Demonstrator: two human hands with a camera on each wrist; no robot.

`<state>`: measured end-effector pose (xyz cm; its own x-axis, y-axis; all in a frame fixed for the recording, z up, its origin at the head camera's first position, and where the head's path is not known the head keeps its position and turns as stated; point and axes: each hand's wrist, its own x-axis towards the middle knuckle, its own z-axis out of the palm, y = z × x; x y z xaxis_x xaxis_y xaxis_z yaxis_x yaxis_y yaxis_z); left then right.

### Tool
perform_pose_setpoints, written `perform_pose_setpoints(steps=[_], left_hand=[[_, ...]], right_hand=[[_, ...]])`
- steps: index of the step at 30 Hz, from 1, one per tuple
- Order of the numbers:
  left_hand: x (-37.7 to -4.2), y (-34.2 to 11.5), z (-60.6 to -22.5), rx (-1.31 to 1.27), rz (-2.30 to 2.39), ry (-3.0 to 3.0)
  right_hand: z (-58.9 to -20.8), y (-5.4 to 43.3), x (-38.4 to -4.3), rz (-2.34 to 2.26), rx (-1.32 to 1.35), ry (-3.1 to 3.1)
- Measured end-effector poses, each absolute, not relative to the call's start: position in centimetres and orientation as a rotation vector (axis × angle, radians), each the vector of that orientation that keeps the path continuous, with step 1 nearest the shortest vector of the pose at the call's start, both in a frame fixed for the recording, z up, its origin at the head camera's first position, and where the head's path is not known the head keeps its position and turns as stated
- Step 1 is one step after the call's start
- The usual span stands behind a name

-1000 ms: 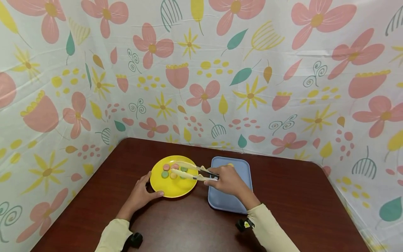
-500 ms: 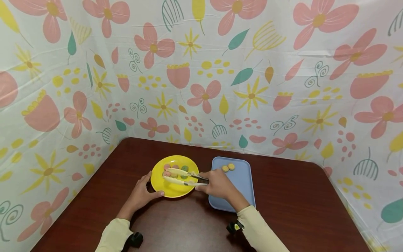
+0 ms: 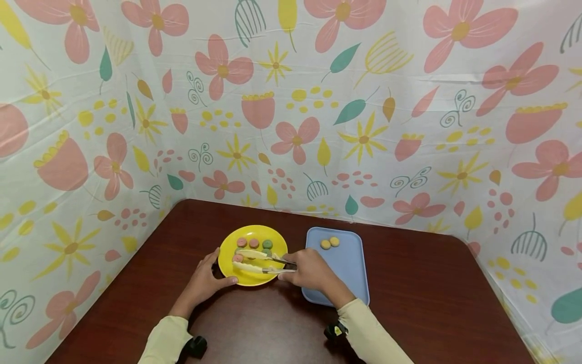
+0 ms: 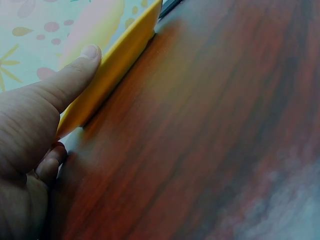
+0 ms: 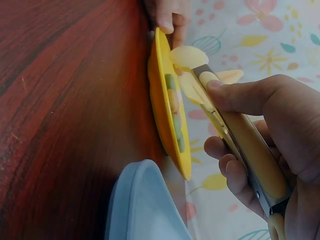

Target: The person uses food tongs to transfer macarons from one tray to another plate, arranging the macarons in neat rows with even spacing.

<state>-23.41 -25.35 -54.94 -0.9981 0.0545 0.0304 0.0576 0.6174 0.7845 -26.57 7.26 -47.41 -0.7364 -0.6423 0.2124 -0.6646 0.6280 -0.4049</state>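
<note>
My left hand (image 3: 202, 283) grips the near-left edge of a yellow plate (image 3: 245, 278), thumb on the rim, other fingers at the side and below. In my right hand (image 3: 311, 270) are metal tongs with cream tips (image 3: 256, 255), reaching over the plate from the right. Between the tong tips shows a pink macaron (image 3: 238, 258), low over the plate. Farther back lie two other pink macarons (image 3: 253, 243) and green ones (image 3: 267, 244); the tongs partly cover others. The right wrist view shows the thumb pressing along the tongs' handle (image 5: 260, 155).
A blue rectangular tray (image 3: 347, 263) stands right of the plate, with two yellow macarons (image 3: 334, 241) near its back edge. The dark brown table (image 3: 409, 283) ends at a flowered cloth (image 3: 295, 101) at the back and sides.
My right hand has moved left and toward me, carrying the tongs and a pink macaron to the plate's left part. The tray's two yellow macarons are uncovered. My left hand stays put.
</note>
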Motion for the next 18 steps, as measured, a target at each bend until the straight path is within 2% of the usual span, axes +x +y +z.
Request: perform_pose_setpoints(steps=[18], left_hand=[[-23.22,-25.28,-54.92,-0.114,-1.376,-2.815]], right_hand=[[-46.86,8.08,-26.04,0.792,1.058,-2.829]])
